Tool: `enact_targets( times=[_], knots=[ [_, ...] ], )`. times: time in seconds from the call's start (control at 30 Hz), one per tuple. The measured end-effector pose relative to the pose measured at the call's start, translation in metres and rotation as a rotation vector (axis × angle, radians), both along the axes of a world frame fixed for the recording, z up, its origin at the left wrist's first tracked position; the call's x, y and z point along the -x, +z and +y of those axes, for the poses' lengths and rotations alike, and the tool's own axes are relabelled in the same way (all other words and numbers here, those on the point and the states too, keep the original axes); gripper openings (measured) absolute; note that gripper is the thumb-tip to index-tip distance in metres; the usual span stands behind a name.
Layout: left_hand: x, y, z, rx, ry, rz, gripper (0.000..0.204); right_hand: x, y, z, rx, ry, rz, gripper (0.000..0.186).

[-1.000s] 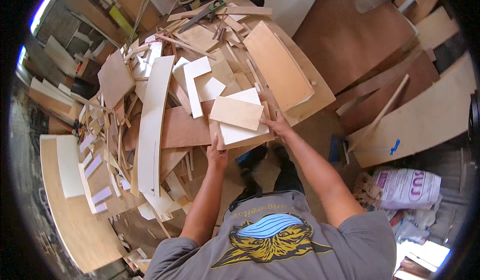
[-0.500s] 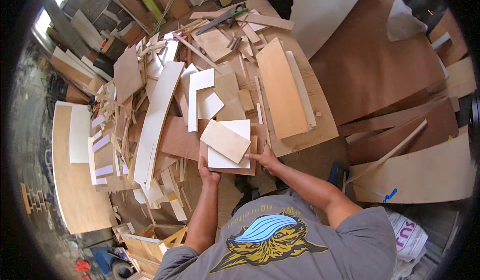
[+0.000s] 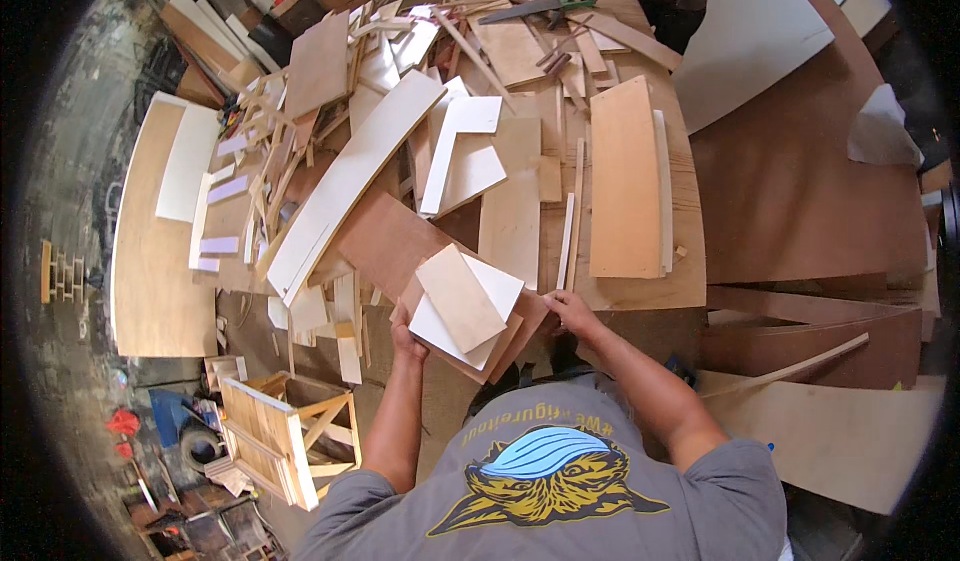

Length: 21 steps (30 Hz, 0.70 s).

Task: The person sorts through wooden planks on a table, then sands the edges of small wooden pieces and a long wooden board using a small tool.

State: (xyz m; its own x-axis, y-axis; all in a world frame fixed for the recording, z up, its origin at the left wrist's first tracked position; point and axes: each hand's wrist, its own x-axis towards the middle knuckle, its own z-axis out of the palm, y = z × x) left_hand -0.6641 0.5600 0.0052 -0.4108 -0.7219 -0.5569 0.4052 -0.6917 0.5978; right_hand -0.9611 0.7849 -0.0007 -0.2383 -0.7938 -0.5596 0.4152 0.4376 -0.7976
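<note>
I note the stack [image 3: 465, 311] of small offcuts now sits lower and closer to the body than a second ago, drawn to the bench's near edge. Left hand [image 3: 403, 333] and right hand [image 3: 570, 309] grip its sides, fingers clenched on the boards.

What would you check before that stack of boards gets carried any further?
1. Left hand grips the stack at its edge: ok.
2. Right hand holds the other side: ok.
3. Top board sits skewed on the white board, loose: not ok.
4. Bench edge beside the stack crowded with offcuts: not ok.
5. Floor underfoot: cannot tell.
</note>
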Motion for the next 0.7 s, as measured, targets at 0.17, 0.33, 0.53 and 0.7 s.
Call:
enact_targets(
  times=[0.17, 0.33, 0.53, 0.7],
  knots=[
    [-0.034, -0.003, -0.003, 0.02, -0.042, 0.018, 0.065, 0.001, -0.008, -0.02, -0.133, 0.188, -0.036, 0.035],
    [-0.058, -0.001, -0.006, 0.005, -0.003, 0.07, 0.064, 0.012, -0.008, -0.072, -0.086, 0.047, 0.046, 0.042],
    [-0.065, -0.013, -0.004, -0.014, 0.074, 0.038, 0.062, 0.053, -0.012, -0.2, -0.088, -0.173, 0.476, 0.073],
    [-0.058, 0.004, 0.001, -0.03, 0.098, 0.004, 0.062, 0.074, -0.016, -0.271, -0.076, -0.368, 0.345, 0.069]
  ],
)
